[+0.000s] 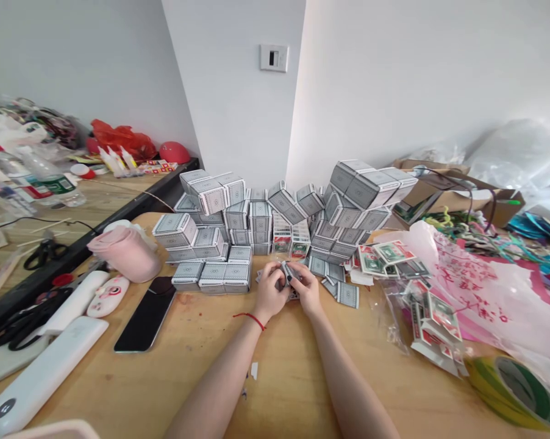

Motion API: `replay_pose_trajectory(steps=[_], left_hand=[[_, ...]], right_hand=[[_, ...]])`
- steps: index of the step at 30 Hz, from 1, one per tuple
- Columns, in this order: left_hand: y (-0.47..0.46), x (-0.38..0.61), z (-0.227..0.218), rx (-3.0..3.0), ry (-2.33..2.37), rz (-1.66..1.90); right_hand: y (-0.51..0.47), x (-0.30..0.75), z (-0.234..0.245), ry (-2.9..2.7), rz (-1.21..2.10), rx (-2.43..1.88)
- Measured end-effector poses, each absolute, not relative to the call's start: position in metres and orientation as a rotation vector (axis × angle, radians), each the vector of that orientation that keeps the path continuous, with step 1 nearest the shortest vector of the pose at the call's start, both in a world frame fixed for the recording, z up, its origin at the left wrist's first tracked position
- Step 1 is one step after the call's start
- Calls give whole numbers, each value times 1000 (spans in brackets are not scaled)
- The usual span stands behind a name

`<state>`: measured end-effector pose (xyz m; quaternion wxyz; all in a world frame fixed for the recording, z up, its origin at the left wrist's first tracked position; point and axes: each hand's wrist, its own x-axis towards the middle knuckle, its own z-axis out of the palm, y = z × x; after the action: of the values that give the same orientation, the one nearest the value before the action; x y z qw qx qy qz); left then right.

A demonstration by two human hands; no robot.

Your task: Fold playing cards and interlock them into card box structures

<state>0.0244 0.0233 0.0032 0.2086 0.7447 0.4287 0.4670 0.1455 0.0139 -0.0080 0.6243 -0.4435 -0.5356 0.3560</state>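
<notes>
My left hand (273, 288) and my right hand (306, 286) meet over the middle of the table, both closed around a few playing cards (286, 274). The fingers cover much of these cards. A red cord circles my left wrist. Behind my hands rise stacked blocks made of grey-backed playing cards, a left group (213, 274) and a right group (361, 186). Between them stand boxed card decks (282, 238) in red and green. Several loose cards (348, 294) lie just right of my right hand.
At left lie a black phone (147, 317), a white device (46, 372), a computer mouse (109, 296) and a pink pouch (126, 253). Opened card boxes (439, 323), pink plastic wrap (476, 286) and a yellow-green tape roll (515, 390) occupy the right side.
</notes>
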Motion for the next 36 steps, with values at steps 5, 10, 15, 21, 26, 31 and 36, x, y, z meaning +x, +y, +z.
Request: replay_pose_trajectory(steps=[5,10,15,21,26,31,36], left_hand=[[24,24,3,2045,1172,1307],[26,23,2,2030,1147,1323],[28,22,1,2024,1144,1326],[28,24,0,2027,1161,1330],[30,24,-2,2007,1178,1320],[30,24,-3,2037,1152,1296],[30,24,-3,2093,1138,1271]], right_hand=[[13,144,-6,-1227,808,-1024],[15,144,-9,-1240,821,-1011],[18,144,-16,-1191,820,-1047],[16,146,-13,-1236,827,-1050],[16,147,-10,-1267,842,-1043],[15,146,-9,-1268,897,-1036],[16,147,-8,-1291,876,-1059]])
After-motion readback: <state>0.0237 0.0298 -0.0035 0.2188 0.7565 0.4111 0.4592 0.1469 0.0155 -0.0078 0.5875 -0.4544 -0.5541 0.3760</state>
